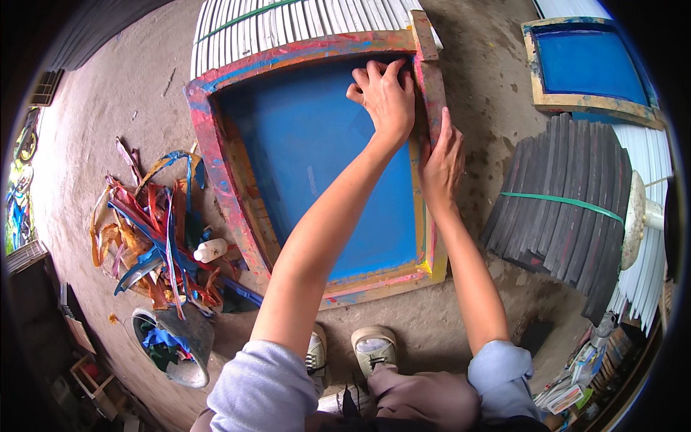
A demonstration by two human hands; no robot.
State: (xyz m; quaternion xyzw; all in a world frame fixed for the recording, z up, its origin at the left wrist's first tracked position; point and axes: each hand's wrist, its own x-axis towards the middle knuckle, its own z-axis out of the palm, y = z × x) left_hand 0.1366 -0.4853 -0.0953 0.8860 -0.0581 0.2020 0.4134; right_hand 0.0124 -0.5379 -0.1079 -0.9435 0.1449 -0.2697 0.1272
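Observation:
A large screen printing frame (223, 169) lies before me, its wooden border stained red, blue and yellow around a blue mesh (324, 180). My left hand (387, 97) reaches across the mesh to the far right inner corner. Its fingers are bent, with the tips against the inner edge; anything between them is hidden. On the right side of the border, my right hand (443, 160) grips the frame, fingers along the outer side. A short wooden block (424, 36) sticks out past the far right corner.
White strapped sheets (302, 25) stand behind the frame. On the left lie crumpled coloured strips (158, 237), a white bottle (210, 250) and a tipped bucket (203, 335). To the right are a strapped dark stack (561, 209) and another blue screen frame (594, 61).

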